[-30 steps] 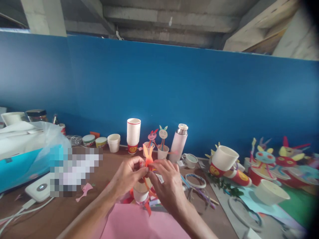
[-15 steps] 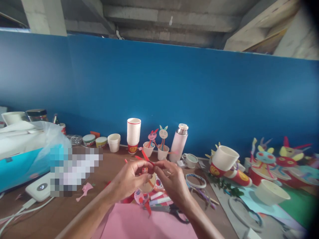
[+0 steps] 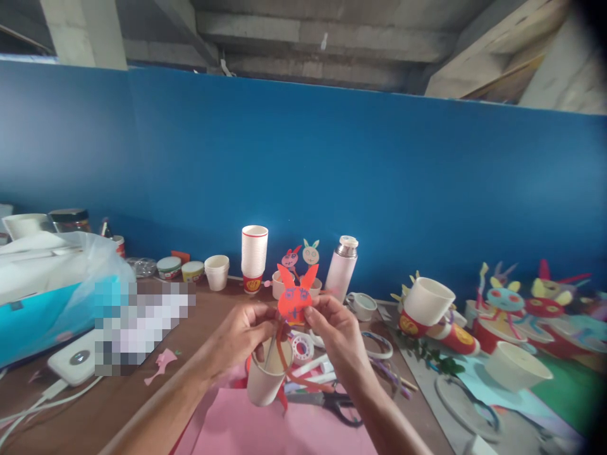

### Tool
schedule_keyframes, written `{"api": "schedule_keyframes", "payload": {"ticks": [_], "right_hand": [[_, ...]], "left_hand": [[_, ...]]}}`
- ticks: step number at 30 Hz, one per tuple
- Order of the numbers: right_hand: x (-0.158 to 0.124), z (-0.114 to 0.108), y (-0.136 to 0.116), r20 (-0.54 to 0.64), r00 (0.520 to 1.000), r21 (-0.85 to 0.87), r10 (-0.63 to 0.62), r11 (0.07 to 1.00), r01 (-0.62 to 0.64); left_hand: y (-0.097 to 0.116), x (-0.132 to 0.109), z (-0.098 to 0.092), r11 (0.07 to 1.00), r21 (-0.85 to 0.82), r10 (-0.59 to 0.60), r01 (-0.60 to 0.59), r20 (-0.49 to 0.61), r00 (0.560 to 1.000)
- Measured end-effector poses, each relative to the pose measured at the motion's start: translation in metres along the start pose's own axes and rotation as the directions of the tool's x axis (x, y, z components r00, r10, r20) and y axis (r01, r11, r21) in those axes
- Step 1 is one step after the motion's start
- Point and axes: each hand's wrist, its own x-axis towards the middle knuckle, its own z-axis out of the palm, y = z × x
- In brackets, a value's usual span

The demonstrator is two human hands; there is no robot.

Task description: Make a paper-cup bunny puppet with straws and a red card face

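My left hand point(image 3: 239, 338) is closed round a white paper cup point(image 3: 265, 379), held tilted above a pink paper sheet point(image 3: 265, 430). My right hand point(image 3: 334, 328) pinches a red paper rabbit head point(image 3: 294, 297) with two pointed ears and a drawn face. The rabbit head stands upright on a stick that runs down into the cup. Red paper strips hang from the cup. Both hands are over the brown table's near middle.
Scissors point(image 3: 332, 401), a tape roll point(image 3: 302, 347) and markers lie just beyond the hands. A stack of paper cups point(image 3: 254, 253), two rabbit sticks in cups point(image 3: 308, 259) and a pink flask point(image 3: 341, 268) stand by the blue wall. Finished cup crafts point(image 3: 502, 309) crowd the right; a blue box point(image 3: 42, 303) sits left.
The rabbit head has turned from edge-on to upright, facing me. The cup has dropped lower in my left hand and tilted, and my right hand has moved up to the head.
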Motion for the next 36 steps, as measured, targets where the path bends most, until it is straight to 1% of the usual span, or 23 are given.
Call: {"api": "schedule_keyframes", "payload": {"ticks": [4,11,14,17,20,22,24,29,32,34,36], "right_hand": [[-0.002,0.004,0.003,0.028,1.000,0.000,0.013,1.000,-0.013],[-0.003,0.009,0.005,0.040,0.998,-0.021,0.056,0.998,-0.056],[-0.003,0.010,0.005,0.040,0.997,-0.029,0.064,0.998,-0.063],[-0.002,0.008,0.005,-0.012,0.999,-0.069,0.051,0.996,-0.052],[0.001,0.004,0.003,-0.066,0.998,-0.105,0.020,0.994,-0.027],[0.002,0.002,0.002,-0.068,0.998,-0.107,0.017,0.994,-0.024],[0.002,0.002,0.003,-0.056,0.998,-0.114,0.021,0.993,-0.028],[0.000,0.002,0.007,-0.027,1.000,-0.160,0.015,0.987,-0.019],[0.000,0.001,0.008,-0.019,1.000,-0.156,0.016,0.988,-0.019],[0.000,0.001,0.007,-0.013,1.000,-0.145,0.015,0.989,-0.017],[0.000,0.001,0.005,-0.012,1.000,-0.128,0.010,0.992,-0.011]], "left_hand": [[0.001,-0.001,0.003,0.999,-0.051,0.019,-0.018,0.023,1.000],[0.002,-0.001,0.005,0.994,-0.107,0.003,0.004,0.068,0.998],[0.001,0.000,0.005,0.993,-0.115,0.001,0.006,0.059,0.998],[0.000,0.000,0.006,0.993,-0.120,-0.004,0.009,0.045,0.999],[-0.003,0.001,0.007,0.994,-0.100,-0.046,0.048,0.014,0.999],[-0.005,0.001,0.007,0.994,-0.081,-0.080,0.080,-0.005,0.997],[-0.007,0.001,0.006,0.993,-0.080,-0.088,0.087,-0.009,0.996],[-0.008,0.002,0.006,0.997,-0.081,-0.020,0.018,-0.028,0.999],[-0.004,0.001,0.006,0.997,-0.078,0.005,-0.005,-0.007,1.000],[-0.001,-0.001,0.006,0.999,-0.041,0.016,-0.016,-0.003,1.000],[0.004,-0.003,0.005,0.998,0.052,0.049,-0.047,-0.037,0.998]]}}
